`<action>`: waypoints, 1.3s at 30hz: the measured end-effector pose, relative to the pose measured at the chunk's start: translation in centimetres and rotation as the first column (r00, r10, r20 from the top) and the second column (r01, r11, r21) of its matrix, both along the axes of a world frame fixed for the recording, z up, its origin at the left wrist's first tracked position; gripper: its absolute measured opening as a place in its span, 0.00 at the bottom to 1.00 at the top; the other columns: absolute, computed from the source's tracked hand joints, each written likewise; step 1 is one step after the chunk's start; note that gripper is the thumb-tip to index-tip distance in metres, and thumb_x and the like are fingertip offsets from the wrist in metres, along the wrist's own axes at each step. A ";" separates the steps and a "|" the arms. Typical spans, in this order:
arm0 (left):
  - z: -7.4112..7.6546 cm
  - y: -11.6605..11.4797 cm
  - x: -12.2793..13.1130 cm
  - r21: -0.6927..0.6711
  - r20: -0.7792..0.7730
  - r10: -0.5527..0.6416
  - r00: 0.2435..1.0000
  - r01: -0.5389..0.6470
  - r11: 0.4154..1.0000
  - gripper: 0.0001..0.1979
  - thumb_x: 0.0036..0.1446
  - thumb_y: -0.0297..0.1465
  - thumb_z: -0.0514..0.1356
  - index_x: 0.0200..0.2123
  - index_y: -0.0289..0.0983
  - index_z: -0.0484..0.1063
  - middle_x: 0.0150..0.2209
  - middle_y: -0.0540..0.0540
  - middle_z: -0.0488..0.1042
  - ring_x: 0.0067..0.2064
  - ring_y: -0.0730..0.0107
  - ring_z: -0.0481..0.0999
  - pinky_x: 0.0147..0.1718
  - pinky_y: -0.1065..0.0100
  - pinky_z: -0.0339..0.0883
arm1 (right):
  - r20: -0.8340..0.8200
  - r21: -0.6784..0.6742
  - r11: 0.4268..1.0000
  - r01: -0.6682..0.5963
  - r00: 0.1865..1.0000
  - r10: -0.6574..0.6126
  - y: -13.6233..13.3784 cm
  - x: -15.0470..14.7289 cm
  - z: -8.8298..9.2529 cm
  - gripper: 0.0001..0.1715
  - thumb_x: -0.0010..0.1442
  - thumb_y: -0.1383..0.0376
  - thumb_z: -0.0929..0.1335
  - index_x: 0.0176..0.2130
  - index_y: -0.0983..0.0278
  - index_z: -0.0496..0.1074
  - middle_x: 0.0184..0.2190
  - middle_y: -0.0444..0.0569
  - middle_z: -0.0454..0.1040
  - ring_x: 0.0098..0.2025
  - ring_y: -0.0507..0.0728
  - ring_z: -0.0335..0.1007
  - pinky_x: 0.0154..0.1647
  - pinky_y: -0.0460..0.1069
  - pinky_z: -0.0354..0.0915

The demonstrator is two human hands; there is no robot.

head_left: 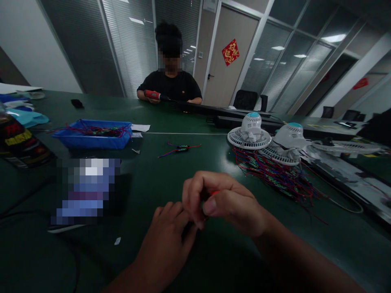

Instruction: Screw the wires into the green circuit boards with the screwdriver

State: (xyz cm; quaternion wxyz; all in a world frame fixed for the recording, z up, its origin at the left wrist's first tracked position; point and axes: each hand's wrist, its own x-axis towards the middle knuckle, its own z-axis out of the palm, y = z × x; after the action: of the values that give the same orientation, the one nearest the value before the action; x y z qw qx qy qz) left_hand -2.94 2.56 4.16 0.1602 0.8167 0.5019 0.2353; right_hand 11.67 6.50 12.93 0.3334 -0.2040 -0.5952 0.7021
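Note:
My right hand [227, 201] is closed over the table, thumb and fingers pinched together. A bit of something red [215, 193] shows between them; the rest of it is covered by the fingers. Close against those fingertips, my left hand [169, 234] rests low with its fingers curled and pressed together. What the left hand grips, if anything, is hidden. Beyond both hands lies a small green circuit board [183, 148] with red and blue wires. A tangled pile of similar wired boards [275, 173] sits to the right.
A blue bin [94, 144] holds more wired boards at the left, behind a blurred-out screen [87, 191]. White fan parts [252, 130] stand at the right, near a long metal panel [351, 183]. Across the green table, a person [170, 87] holds a red power tool [152, 94].

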 end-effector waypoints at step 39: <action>0.3 0.3 -0.3 -0.019 -0.044 -0.043 0.998 0.042 0.999 0.09 0.58 0.25 0.58 0.38 0.43 0.76 0.38 0.48 0.73 0.40 0.60 0.70 0.38 0.57 0.62 | 0.074 0.311 0.931 0.192 0.971 -0.225 0.9 -0.2 0.4 0.11 0.61 0.62 0.62 0.27 0.61 0.62 0.25 0.42 0.66 0.27 0.50 0.62 0.27 0.47 0.59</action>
State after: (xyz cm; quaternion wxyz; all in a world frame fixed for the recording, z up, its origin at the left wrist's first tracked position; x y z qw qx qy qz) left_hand -3.26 2.87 4.50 0.1614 0.8308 0.4899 0.2091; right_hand 11.44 7.40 13.31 0.4005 -0.2508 -0.6876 0.5512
